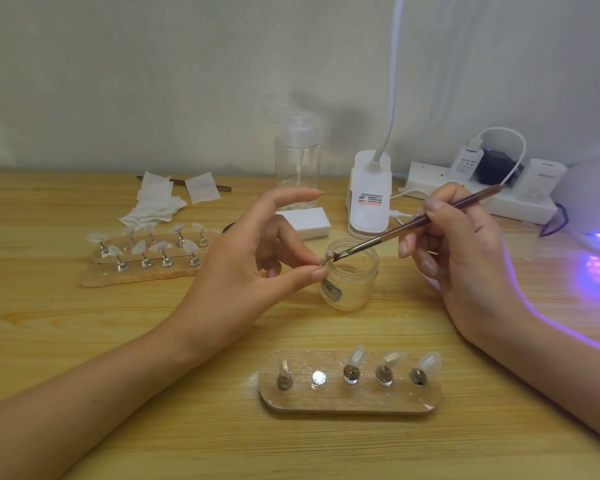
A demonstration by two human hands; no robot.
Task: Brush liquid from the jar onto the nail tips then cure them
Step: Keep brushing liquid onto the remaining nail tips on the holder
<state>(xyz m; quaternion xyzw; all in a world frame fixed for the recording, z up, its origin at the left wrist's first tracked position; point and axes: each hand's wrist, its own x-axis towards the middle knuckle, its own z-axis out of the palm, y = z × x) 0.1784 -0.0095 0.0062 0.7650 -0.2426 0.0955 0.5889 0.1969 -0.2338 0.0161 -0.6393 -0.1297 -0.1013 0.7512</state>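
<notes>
My left hand (253, 258) pinches a small nail tip on its metal stand (327, 258) between thumb and a finger, held over the open clear jar (350, 277). My right hand (461, 251) grips a brown brush (416, 223) like a pen; its bristles touch the nail tip. In front of me lies a wooden holder (349, 393) with three nail tips on stands, one bare stand and one vacant magnet spot. A second wooden holder (142, 268) at the left carries several nail tips.
A curing lamp (593, 202) glows purple at the right edge. Behind the jar stand a white desk lamp base (369, 195), a clear pump bottle (297, 164), a white block (305, 221) and a power strip (478, 188). Wipes (160, 202) lie at the back left.
</notes>
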